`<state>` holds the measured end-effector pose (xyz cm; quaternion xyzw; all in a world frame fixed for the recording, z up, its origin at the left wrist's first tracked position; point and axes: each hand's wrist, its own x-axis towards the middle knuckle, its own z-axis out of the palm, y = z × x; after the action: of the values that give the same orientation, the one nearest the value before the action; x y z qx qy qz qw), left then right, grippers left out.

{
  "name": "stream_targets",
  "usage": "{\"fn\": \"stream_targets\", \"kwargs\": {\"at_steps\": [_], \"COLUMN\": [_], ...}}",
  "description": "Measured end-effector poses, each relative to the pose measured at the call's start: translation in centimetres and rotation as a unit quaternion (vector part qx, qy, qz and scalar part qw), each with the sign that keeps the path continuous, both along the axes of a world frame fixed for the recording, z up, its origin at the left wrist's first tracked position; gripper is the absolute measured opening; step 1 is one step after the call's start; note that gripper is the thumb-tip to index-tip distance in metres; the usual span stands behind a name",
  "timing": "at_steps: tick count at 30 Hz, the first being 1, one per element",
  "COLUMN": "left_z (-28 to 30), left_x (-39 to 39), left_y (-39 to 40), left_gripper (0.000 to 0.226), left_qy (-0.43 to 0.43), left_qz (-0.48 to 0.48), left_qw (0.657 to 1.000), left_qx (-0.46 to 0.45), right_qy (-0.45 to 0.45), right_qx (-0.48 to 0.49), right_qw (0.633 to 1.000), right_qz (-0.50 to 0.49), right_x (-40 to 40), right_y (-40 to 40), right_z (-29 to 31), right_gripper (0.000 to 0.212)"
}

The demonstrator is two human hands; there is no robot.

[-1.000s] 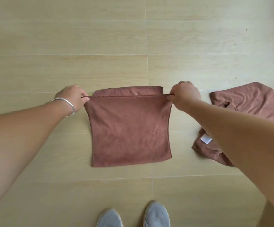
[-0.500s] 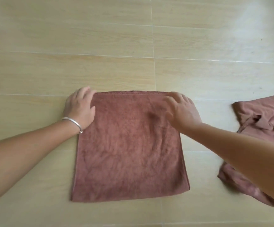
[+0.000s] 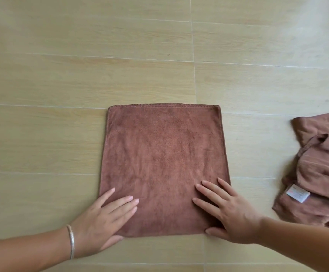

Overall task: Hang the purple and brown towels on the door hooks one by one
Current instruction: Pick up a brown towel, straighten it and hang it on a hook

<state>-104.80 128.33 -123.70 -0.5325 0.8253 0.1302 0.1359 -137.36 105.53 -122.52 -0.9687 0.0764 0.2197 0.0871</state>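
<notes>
A brown towel (image 3: 163,154) lies folded flat in a square on the wooden floor. My left hand (image 3: 104,220), with a silver bracelet at the wrist, rests flat with straight fingers on its near left corner. My right hand (image 3: 226,211) lies flat on the near right corner, fingers spread. A second brown towel (image 3: 320,173) lies crumpled on the floor at the right edge, a white label showing on it. No purple towel, door or hooks are in view.
Light wood-look floor tiles (image 3: 81,75) stretch all around the towels, with pale grout lines crossing them.
I laid the folded towel, first held up by its top corners, flat on the floor. Both hands slid from its far edge to the near corners, and the view moved closer.
</notes>
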Motion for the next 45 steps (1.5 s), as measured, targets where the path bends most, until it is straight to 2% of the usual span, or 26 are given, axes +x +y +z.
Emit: {"fn": "stream_targets", "kwargs": {"at_steps": [5,10,14,17,20,22,26,30,33,37,43,45], "left_z": [-0.5,-1.0,0.3,2.6,6.7,10.8,20.2,31.8,41.4,55.1,77.5,84.9], "left_x": [1.0,2.1,2.5,1.4,-0.4,-1.3,-1.6,0.0,2.1,4.3,8.6,9.8], "left_y": [1.6,1.5,1.1,0.2,-0.7,-1.6,-3.3,-5.7,-7.4,-10.2,-16.3,-18.2], "left_gripper": [0.077,0.079,0.078,0.059,0.051,0.052,0.050,0.044,0.040,0.036,0.026,0.031], "left_qy": [-0.023,-0.019,-0.001,-0.005,-0.047,-0.054,-0.049,-0.017,-0.005,-0.006,-0.018,-0.031], "left_qz": [-0.006,-0.023,0.025,0.077,0.187,0.245,0.265,0.334,0.361,0.344,0.327,0.333], "left_qw": [0.999,0.999,1.000,0.997,0.977,0.958,0.954,0.937,0.928,0.935,0.938,0.936], "left_qx": [-0.027,-0.038,-0.017,0.029,0.089,0.137,0.130,0.102,0.089,0.086,0.112,0.108], "right_qy": [0.005,-0.038,0.007,0.087,0.092,0.101,0.105,0.099,0.099,0.098,0.021,0.001], "right_qx": [-0.041,-0.066,-0.097,-0.119,-0.126,-0.120,-0.116,-0.117,-0.120,-0.115,-0.125,-0.142], "right_qw": [0.997,0.995,0.993,0.989,0.980,0.977,0.974,0.968,0.967,0.967,0.961,0.958], "right_qz": [0.068,0.058,0.060,-0.025,-0.125,-0.144,-0.163,-0.199,-0.200,-0.206,-0.247,-0.248], "right_x": [-2.7,-3.0,-2.1,-1.0,0.1,0.6,1.7,2.6,2.6,2.9,5.5,6.2], "right_y": [0.3,0.0,0.1,0.8,2.2,2.6,1.8,-0.3,-1.8,-4.0,-8.8,-10.3], "right_z": [-0.5,-1.5,-0.2,2.9,7.9,12.3,21.9,33.0,42.1,55.7,76.8,83.5], "right_gripper": [0.075,0.051,0.052,0.052,0.049,0.050,0.051,0.048,0.045,0.046,0.044,0.054]}}
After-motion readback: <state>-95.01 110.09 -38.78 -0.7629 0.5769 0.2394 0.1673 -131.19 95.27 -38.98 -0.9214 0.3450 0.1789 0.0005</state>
